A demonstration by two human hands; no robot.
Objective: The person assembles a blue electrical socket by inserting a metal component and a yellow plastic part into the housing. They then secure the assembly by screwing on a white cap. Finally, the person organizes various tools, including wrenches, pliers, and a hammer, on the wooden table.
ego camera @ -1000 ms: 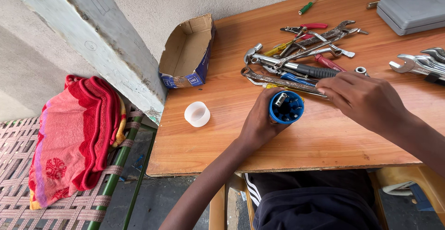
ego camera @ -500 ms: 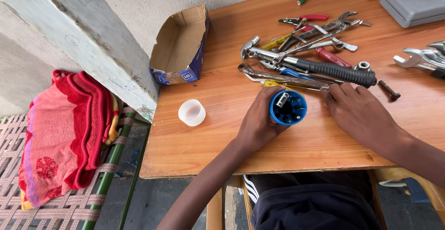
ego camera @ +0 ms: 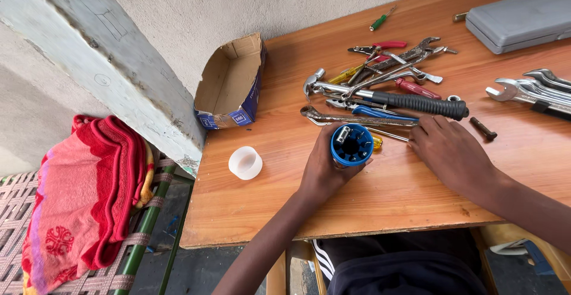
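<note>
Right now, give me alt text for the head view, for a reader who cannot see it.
The left hand grips a round blue bit holder upright on a wooden table, while the right hand rests flat beside it. Behind them lies a pile of hand tools; a white cap and an open cardboard box sit further left.

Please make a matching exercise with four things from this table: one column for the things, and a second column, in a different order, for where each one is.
Things:
1. blue round holder
2. white cap
3. grey case
4. cardboard box

Places:
A. far right corner of the table
B. alone on the wood, left of the left hand
C. held in the left hand
D. open, against the wall

Pairs: 1-C, 2-B, 3-A, 4-D
</note>
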